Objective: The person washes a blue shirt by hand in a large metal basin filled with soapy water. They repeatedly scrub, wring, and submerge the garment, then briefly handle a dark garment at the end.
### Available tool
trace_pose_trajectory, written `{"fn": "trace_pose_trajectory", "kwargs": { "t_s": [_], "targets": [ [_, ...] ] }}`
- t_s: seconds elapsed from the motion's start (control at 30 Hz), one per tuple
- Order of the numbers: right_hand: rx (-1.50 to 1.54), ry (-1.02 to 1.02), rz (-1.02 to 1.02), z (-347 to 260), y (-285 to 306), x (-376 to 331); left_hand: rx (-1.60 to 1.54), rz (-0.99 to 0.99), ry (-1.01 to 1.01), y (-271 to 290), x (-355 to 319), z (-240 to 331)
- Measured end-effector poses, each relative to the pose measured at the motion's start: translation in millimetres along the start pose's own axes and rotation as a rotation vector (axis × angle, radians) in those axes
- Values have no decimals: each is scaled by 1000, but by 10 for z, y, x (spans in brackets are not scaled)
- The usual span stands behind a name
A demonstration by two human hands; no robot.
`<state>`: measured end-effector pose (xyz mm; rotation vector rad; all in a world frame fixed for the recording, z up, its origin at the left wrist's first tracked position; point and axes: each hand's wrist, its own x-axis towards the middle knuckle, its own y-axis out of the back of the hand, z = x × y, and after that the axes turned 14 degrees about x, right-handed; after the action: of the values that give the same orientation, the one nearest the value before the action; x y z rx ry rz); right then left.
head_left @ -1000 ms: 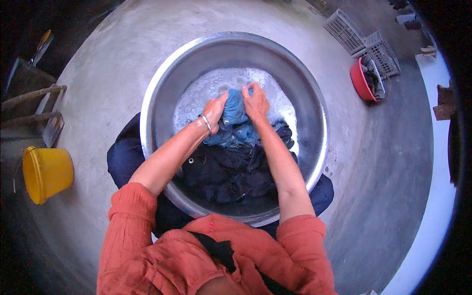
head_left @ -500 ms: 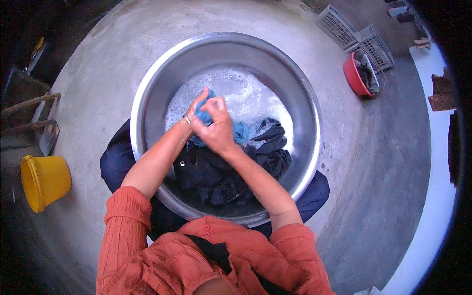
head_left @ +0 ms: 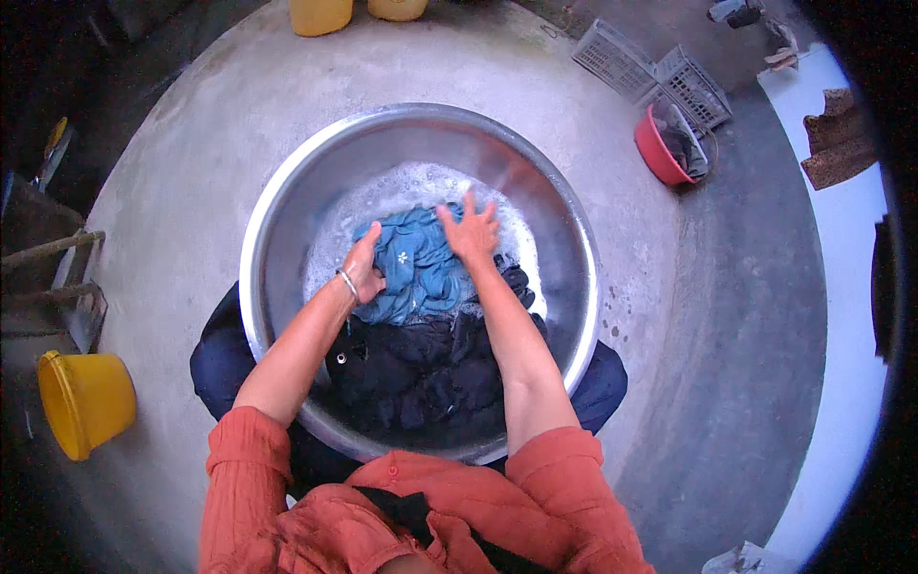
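Observation:
A large metal basin (head_left: pixel 273 187) holds soapy water (head_left: pixel 406 182) and wet clothes. In its middle lies a blue garment (head_left: pixel 421 263), spread in loose folds, with a small pale flower-like mark. My left hand (head_left: pixel 362 270), a bracelet at the wrist, grips the garment's left edge, thumb up and fingers curled by the cloth. At the garment's right side my right hand (head_left: pixel 470 231) is open with fingers spread, slightly blurred, and I cannot tell whether it touches the cloth. Dark wet clothing (head_left: pixel 421 368) fills the near part of the basin below both forearms.
My legs in dark trousers (head_left: pixel 601 383) flank the basin. A yellow bucket (head_left: pixel 103 397) lies tilted at the left. Two more yellow containers (head_left: pixel 320 14) stand at the far edge. Grey crates (head_left: pixel 617 62) and a red tub (head_left: pixel 662 153) with dark contents are at the far right.
The bunched blue garment has been spread out over the water. My hands have moved apart, the right one opening to the right side. The whole view has shifted a little.

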<state>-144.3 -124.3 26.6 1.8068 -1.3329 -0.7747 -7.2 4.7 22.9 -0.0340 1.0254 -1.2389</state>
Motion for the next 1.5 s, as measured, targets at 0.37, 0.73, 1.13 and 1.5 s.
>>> {"fn": "trace_pose_trajectory", "kwargs": {
  "t_s": [0.37,0.73,1.13,1.5],
  "targets": [
    [824,634,-86,-1156,308,-1264,-209,-859,-12,460,52,88],
    [200,63,40,-132,41,22,-1,-34,-25,-281,-184,62],
    [814,415,-191,-738,73,-894,-39,-107,-82,274,26,26],
    [823,170,147,-360,-66,-221,157,107,-90,-348,-245,89]
  ]
}}
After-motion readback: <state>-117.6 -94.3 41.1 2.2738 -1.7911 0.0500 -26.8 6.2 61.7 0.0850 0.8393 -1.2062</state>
